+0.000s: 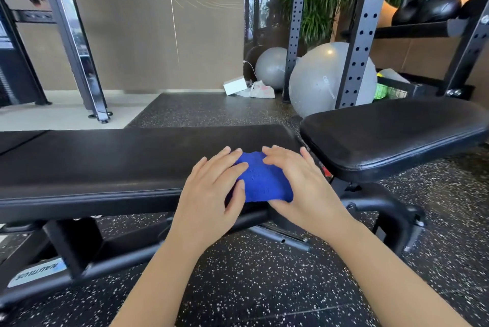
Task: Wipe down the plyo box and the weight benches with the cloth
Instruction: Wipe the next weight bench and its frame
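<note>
Left hand [211,189] and right hand [304,186] lie flat, fingers spread, pressing on the blue cloth [262,181]. It sits bunched at the near edge of the black bench [105,162].

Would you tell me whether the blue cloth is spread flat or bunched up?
Bunched up: the blue cloth sits as a rumpled wad on the bench pad, between the left hand and right hand.
</note>
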Tool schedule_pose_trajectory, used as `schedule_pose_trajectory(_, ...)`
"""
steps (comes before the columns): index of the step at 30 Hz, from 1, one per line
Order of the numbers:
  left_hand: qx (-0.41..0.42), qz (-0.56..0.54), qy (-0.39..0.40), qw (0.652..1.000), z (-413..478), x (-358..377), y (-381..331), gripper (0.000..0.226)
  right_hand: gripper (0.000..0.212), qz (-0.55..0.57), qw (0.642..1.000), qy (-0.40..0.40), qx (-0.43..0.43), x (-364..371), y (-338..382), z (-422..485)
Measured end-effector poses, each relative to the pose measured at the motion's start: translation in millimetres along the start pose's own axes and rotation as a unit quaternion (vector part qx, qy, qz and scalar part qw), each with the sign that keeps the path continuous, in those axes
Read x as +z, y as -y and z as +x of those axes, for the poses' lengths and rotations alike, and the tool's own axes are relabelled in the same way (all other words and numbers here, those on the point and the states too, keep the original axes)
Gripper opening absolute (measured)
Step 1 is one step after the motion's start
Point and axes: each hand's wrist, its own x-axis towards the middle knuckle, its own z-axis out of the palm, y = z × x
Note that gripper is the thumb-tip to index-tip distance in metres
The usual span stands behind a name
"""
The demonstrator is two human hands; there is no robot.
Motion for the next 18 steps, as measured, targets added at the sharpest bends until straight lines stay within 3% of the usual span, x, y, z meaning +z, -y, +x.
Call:
schedule_pose_trajectory(5, -0.027, 0.003, -0.026, 0.999, 8, -10, 2, 0.039, 0.039, -0.018, 0.998, -0.055, -0.027, 5, 0, 2)
schedule_pose_trajectory(10, -0.011, 0.037, 0.003, 0.999, 14, -17, 0, 0.042, 0.041, -0.087, 0.994, -0.055, -0.028, 11, 6, 13)
schedule_pose_trajectory(14, -0.056, 0.051, -0.007, 0.997, 18, -32, 5, 0.044, 0.037, -0.089, 0.996, -0.027, -0.004, 6, 14, 33)
schedule_pose_trajectory(18, -0.06, 0.071, 0.034, 0.995, 36, -52, 15, 0.044, 0.045, -0.036, 0.994, 0.069, 0.07, -26, 16, 76)
